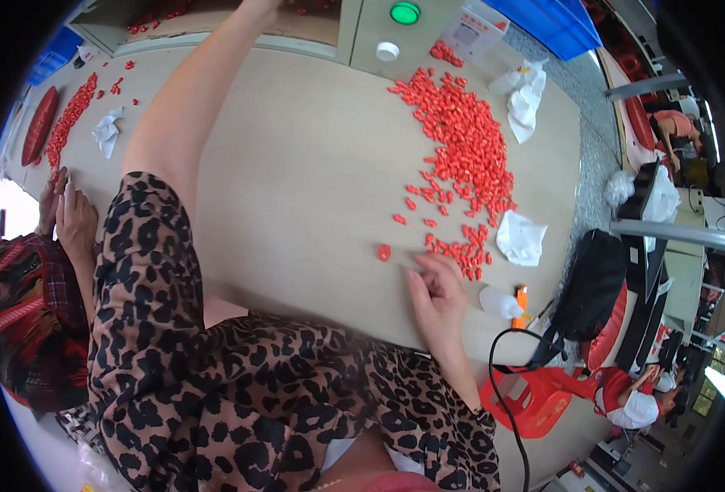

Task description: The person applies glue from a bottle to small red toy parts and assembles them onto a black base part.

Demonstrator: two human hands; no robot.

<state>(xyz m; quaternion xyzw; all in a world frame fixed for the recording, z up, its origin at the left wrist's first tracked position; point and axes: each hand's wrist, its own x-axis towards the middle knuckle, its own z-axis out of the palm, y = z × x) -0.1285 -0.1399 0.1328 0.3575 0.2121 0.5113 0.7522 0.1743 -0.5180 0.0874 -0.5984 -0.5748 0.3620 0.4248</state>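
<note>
My left arm stretches far forward across the table to the lit box-like opening at the top edge. Only the wrist and a bit of my left hand (259, 6) show there, and its fingers are cut off by the frame. My right hand (440, 297) rests on the near right of the table, fingers loosely curled and thumb apart, with nothing visible in it. Just left of its fingertips lies a single small red piece (384, 252). Beyond it spreads a heap of small glossy red pieces (465, 135), their exact kind too small to tell.
A grey-beige machine housing (371, 45) with a green button (405, 12) and white knob (388, 52) stands at the back. Crumpled white tissues (522, 239), a white bottle (500, 302) and an orange tool (521, 305) lie right. At left, a co-worker's hands (75, 217) are near more red pieces.
</note>
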